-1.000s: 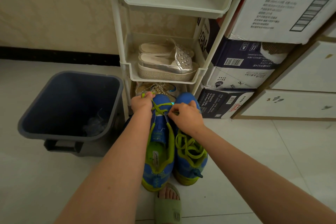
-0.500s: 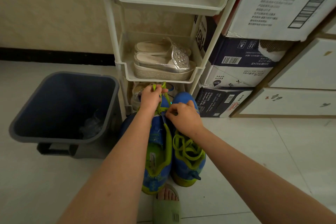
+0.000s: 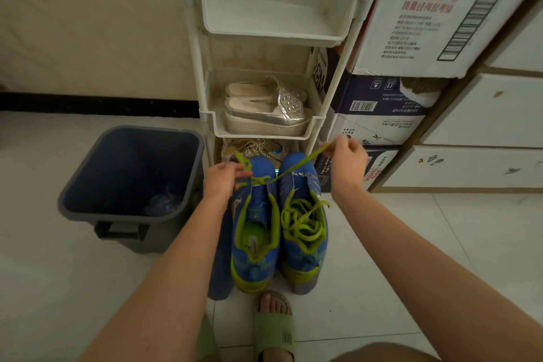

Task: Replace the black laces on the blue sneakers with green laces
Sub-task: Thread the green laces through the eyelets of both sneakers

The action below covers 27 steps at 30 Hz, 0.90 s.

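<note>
Since 0.5 s ago the right hand [image 3: 348, 160] has swung away from the left hand [image 3: 223, 179] and out toward the cardboard boxes [image 3: 382, 114], drawing 1 length of green lace [image 3: 299, 163] taut; its thumb and fingers pinch that length near the tip. Left hand stays at the toe-end eyelets of the first sneaker [image 3: 258, 200], the 1 on its own side; its fingers are curled and pinch the other length of the same lace, whose free end pokes up past the knuckles. Both blue sneakers stand side by side, touching, on the tiled floor [image 3: 382, 258], toes toward a white rack [image 3: 338, 38]; the second sneaker [image 3: 313, 185] carries a loose heap [image 3: 302, 220] of green lace over its tongue. 1 grey bin [image 3: 70, 206] sits beside the left forearm; silver shoes [image 3: 264, 117] rest on the rack's middle shelf; 1 sandalled foot [image 3: 273, 323] lies just behind the heels.
</note>
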### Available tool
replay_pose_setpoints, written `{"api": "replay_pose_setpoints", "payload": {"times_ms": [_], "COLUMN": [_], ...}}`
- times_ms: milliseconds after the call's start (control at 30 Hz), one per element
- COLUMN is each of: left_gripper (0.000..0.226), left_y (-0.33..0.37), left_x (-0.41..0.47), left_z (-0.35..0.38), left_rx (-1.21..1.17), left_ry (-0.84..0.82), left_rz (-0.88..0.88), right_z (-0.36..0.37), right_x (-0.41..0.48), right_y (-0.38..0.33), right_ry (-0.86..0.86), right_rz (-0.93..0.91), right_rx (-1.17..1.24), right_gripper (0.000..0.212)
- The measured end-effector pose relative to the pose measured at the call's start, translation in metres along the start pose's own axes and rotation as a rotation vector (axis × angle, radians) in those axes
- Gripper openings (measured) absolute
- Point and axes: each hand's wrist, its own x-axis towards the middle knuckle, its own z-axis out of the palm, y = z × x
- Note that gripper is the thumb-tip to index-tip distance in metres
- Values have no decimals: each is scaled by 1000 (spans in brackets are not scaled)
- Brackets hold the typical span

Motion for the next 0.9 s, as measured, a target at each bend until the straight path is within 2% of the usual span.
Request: {"api": "replay_pose_setpoints", "payload": {"times_ms": [100,200,267,333,400,467,533,700,900], "left_gripper": [23,19,22,15,12,14,18,19,27], "left_y": [-12,-17,-19,-20,-21,-24,-26,-30,-29], "left_x": [-2,-1,3,5,5,5,2,6,14], "left_z": [-7,-14,-15,-14,-12,-8,-2,4,6], "left_rx": [73,167,204,242,273,286,293,392,87], "left_ry": [65,121,154,170,164,125,83,81,105], "left_rz": [28,86,99,117,116,115,115,174,-7], "right_z": [-5,-8,-5,1,10,23,34,48,51], "right_x": [3,10,13,9,3,-5,-11,-14,-5], "right_y": [-18,-27,-21,-7,10,22,28,34,40], "right_ry": [147,263,148,-133,-398,-562,-645,-624,-633], "right_rz": [47,33,-29,-84,-170,-266,-324,-378,-315], "right_rx": [240,303,137,-302,-757,-991,-1075,-1188,-1152], "right_gripper": [17,21,19,11,29,30,27,28,19]}}
